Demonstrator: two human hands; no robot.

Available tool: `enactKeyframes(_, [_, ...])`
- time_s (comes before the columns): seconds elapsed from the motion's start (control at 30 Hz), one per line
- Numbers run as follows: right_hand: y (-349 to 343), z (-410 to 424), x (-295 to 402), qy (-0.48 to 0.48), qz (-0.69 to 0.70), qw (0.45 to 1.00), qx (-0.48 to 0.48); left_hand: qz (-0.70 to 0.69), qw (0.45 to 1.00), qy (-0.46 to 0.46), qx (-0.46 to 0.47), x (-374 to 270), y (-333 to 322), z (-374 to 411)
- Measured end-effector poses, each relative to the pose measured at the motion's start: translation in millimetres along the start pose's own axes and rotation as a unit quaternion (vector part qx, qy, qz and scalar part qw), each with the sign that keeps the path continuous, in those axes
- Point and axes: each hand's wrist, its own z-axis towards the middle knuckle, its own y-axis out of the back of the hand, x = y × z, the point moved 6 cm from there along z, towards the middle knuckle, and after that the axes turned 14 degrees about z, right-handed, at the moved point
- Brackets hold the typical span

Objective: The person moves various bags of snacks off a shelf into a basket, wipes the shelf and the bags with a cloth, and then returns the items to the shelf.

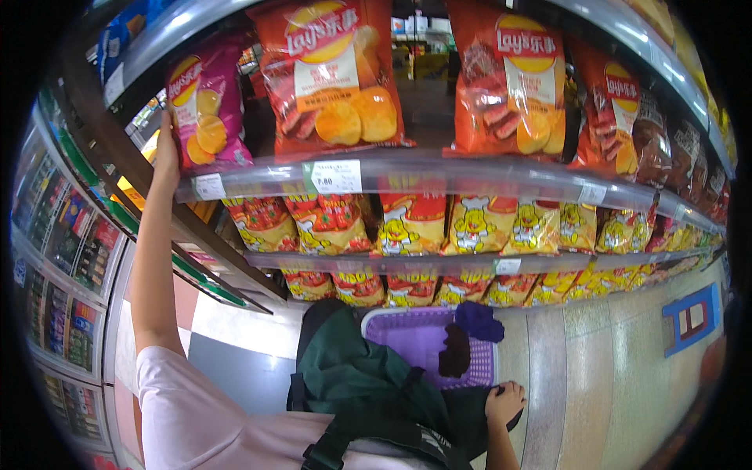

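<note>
My left hand (167, 147) is raised at the left end of the upper chip shelf, against the left edge of a magenta Lay's potato chip bag (207, 111). Its fingers are seen edge-on and partly hidden, so a grip is not certain. To the right of that bag stands a large orange-red Lay's bag (332, 82), then, past a gap, another orange-red Lay's bag (510, 88). Low on the right, my right hand (505, 403) rests over my dark-clad knee, fingers bent, with no item visible in it.
Below, red-and-yellow snack bags (411, 226) line the lower shelves. A purple plastic basket (405, 346) sits on the floor by my leg, with dark cloth-like items (479, 321) at its right side. A blue frame-like object (692, 317) lies right; glass-fronted cabinets (64, 241) stand left.
</note>
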Motion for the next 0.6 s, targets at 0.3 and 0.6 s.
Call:
enactKeyframes(0.3, [-2, -2, -3, 0.007, -0.008, 1.0, -0.011, 0.293, 0.836, -0.326, -0.331, -30, 7, -82])
enactKeyframes(0.6, [6, 5, 3, -0.023, 0.018, 1.0, 0.008, 0.654, 0.712, -0.132, 0.218, 254, -133, -374])
